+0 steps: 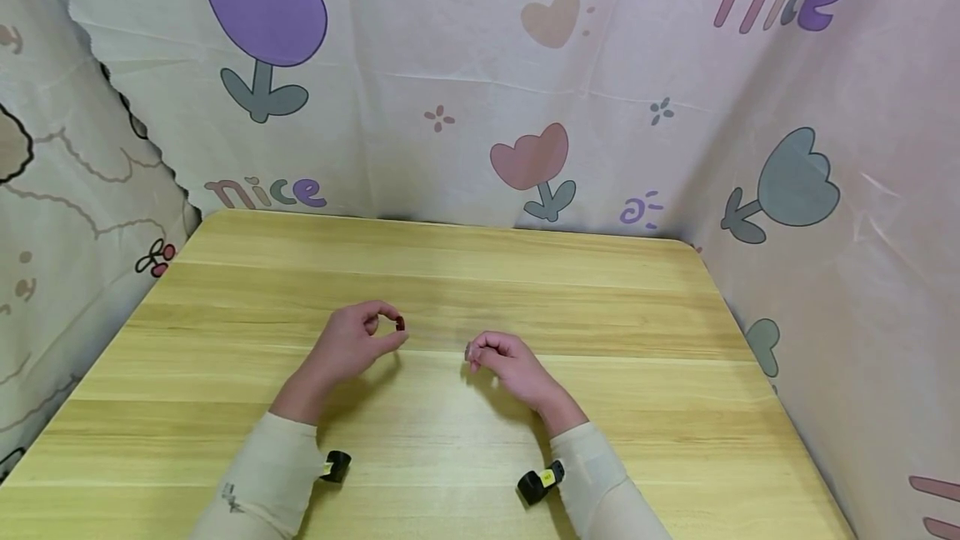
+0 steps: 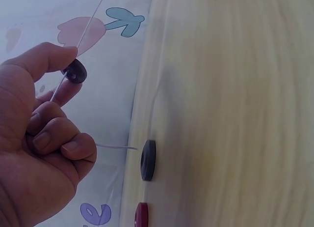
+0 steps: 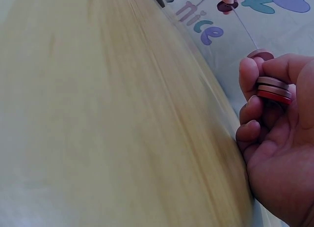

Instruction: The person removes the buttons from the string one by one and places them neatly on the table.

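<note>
My left hand (image 1: pixel 348 344) pinches a dark red button (image 1: pixel 400 323) between thumb and forefinger; a thin white string (image 2: pixel 59 87) passes through it. In the left wrist view, a black button (image 2: pixel 148 160) and a red button (image 2: pixel 141 215) are below this hand, by the string; whether they hang or lie is unclear. My right hand (image 1: pixel 517 365) is level with the left, a short gap apart. It pinches a tan button (image 3: pixel 260 54) where the string reaches it, and several stacked buttons (image 3: pixel 274 91), tan and red, sit within its curled fingers.
Both hands are over a light wood-grain table (image 1: pixel 637 315). A printed cloth (image 1: pixel 420 23) hangs behind it and along both sides. Small black cameras (image 1: pixel 337 467) are strapped at the wrists, close above the tabletop.
</note>
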Available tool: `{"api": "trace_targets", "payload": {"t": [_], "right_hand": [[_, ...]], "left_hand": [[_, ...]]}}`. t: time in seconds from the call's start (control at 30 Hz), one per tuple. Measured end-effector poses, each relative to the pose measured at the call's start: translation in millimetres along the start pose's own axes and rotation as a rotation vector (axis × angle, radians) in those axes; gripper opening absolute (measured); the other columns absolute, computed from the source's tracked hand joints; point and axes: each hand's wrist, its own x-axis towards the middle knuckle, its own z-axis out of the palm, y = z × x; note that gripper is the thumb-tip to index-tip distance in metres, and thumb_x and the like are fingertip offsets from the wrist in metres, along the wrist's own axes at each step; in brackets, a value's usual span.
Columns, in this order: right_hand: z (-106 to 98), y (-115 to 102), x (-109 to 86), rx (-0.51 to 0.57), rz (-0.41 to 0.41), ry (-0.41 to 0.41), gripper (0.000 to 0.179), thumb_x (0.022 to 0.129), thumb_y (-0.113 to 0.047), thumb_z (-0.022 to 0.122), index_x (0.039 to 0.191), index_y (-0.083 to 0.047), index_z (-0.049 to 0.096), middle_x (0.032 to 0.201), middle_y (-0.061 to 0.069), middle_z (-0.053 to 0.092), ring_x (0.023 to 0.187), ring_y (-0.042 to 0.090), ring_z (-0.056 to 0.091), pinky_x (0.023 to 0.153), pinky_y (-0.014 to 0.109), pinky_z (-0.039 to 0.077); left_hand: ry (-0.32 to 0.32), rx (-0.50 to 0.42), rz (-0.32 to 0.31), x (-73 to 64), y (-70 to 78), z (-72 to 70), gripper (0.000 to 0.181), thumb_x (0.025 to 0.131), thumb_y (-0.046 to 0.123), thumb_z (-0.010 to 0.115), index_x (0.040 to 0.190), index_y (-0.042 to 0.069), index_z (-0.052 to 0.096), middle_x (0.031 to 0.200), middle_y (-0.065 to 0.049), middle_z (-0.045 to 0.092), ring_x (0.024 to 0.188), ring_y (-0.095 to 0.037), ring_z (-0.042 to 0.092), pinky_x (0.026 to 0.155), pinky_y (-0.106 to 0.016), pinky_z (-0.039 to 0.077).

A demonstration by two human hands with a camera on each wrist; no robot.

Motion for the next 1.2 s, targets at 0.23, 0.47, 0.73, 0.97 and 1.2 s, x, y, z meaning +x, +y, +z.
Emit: {"api": "trace_targets", "payload": {"t": [0.23, 0.47, 0.73, 0.97, 1.2], "right_hand": [[0, 0, 0.2, -0.002, 0.0, 0.0, 0.021, 0.103, 0.001, 0.044, 0.104, 0.018, 0.057, 0.1, 0.038, 0.057, 0.111, 0.044, 0.054, 0.104, 0.047, 0.035], [-1, 1, 0.5, -0.008, 0.004, 0.005, 0.021, 0.103, 0.001, 0.045, 0.104, 0.018, 0.057, 0.099, 0.037, 0.058, 0.111, 0.039, 0.055, 0.103, 0.046, 0.036], [-1, 2, 1.1, 0.001, 0.001, 0.0, 0.021, 0.103, 0.001, 0.045, 0.103, 0.018, 0.057, 0.099, 0.038, 0.057, 0.11, 0.042, 0.055, 0.103, 0.045, 0.036], [0, 1, 0.6, -0.001, 0.003, 0.008, 0.021, 0.103, 0.001, 0.045, 0.103, 0.017, 0.058, 0.098, 0.036, 0.058, 0.111, 0.032, 0.056, 0.104, 0.046, 0.035], [0, -1, -0.4, 0.004, 0.008, 0.01, 0.021, 0.103, 0.0, 0.044, 0.102, 0.017, 0.057, 0.099, 0.036, 0.058, 0.113, 0.028, 0.055, 0.105, 0.046, 0.034]], "left_hand": [[-0.002, -0.035, -0.01, -2.4, -2.1, -6.6, 0.023, 0.089, 0.025, 0.078, 0.105, 0.011, 0.068, 0.063, 0.003, 0.027, 0.048, -0.014, 0.036, 0.047, -0.029, 0.031], [0.006, -0.026, -0.023, -1.2, -5.5, -11.7, 0.022, 0.089, 0.024, 0.078, 0.105, 0.013, 0.068, 0.063, 0.002, 0.026, 0.047, -0.014, 0.033, 0.049, -0.029, 0.031], [0.039, 0.062, 0.003, -1.4, -10.1, -18.1, 0.022, 0.09, 0.024, 0.077, 0.106, 0.011, 0.068, 0.062, 0.003, 0.028, 0.051, -0.014, 0.027, 0.05, -0.032, 0.029], [0.05, 0.076, -0.023, -4.7, -11.7, -23.5, 0.024, 0.09, 0.025, 0.077, 0.107, 0.01, 0.068, 0.062, 0.002, 0.029, 0.051, -0.015, 0.028, 0.049, -0.031, 0.029], [0.058, 0.075, -0.041, -6.8, -14.5, -30.1, 0.025, 0.092, 0.026, 0.075, 0.109, 0.01, 0.067, 0.063, 0.002, 0.028, 0.049, -0.015, 0.03, 0.047, -0.03, 0.029]]}}
